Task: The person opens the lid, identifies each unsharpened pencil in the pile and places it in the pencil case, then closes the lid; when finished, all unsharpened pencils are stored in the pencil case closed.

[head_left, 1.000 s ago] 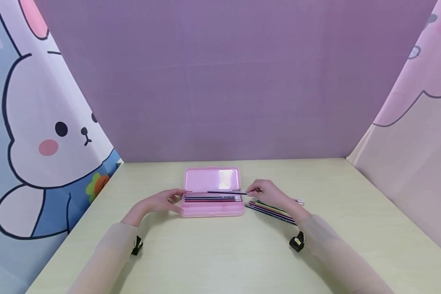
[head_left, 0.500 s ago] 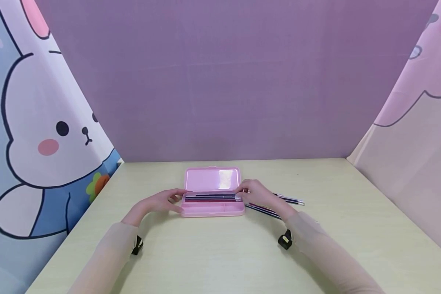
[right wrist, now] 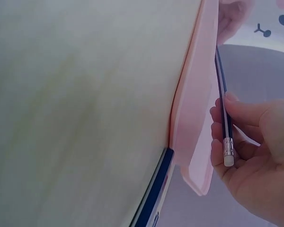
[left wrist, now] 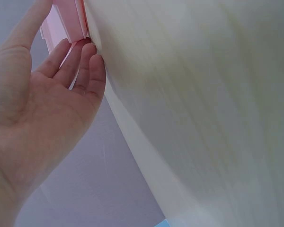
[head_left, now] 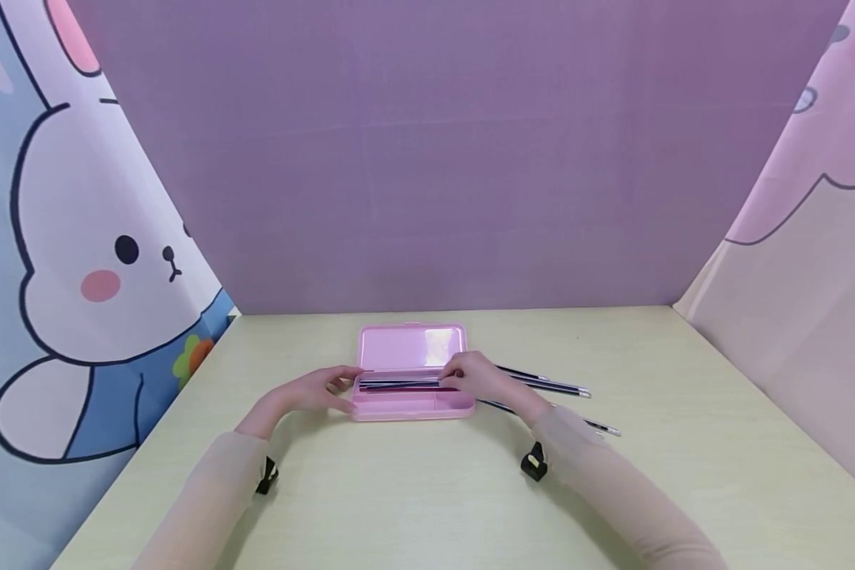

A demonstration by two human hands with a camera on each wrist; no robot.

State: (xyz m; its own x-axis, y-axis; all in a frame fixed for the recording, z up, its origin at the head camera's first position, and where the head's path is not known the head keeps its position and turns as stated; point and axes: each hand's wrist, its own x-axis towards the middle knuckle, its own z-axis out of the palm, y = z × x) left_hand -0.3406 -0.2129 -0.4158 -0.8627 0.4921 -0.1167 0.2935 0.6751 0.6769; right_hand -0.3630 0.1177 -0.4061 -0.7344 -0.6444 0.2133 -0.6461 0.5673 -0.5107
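A pink pencil case (head_left: 385, 406) lies with its lid (head_left: 392, 347) raised, several dark pencils (head_left: 399, 384) in its rear compartment. My left hand (head_left: 317, 390) holds the case's left end, thumb at the near corner and index finger at the far one. In the left wrist view, the left hand (left wrist: 57, 104) has its curved fingertips right at the case's edge. Over the case's right part, my right hand (head_left: 480, 376) pinches a dark striped pencil. The right wrist view shows this pencil (right wrist: 222, 90) between thumb and fingers, its white eraser end towards the palm.
More dark pencils (head_left: 556, 387) lie on the pale table (head_left: 413, 483) right of the case, partly hidden by the right hand and forearm. A purple backdrop (head_left: 427, 158) rises behind the table. Printed cartoon cloths (head_left: 71, 237) hang at the sides.
The right hand has moved left with the pencil, from right of the case to over its rear compartment. Pencils on the table now lie more spread out. The left hand has stayed put.
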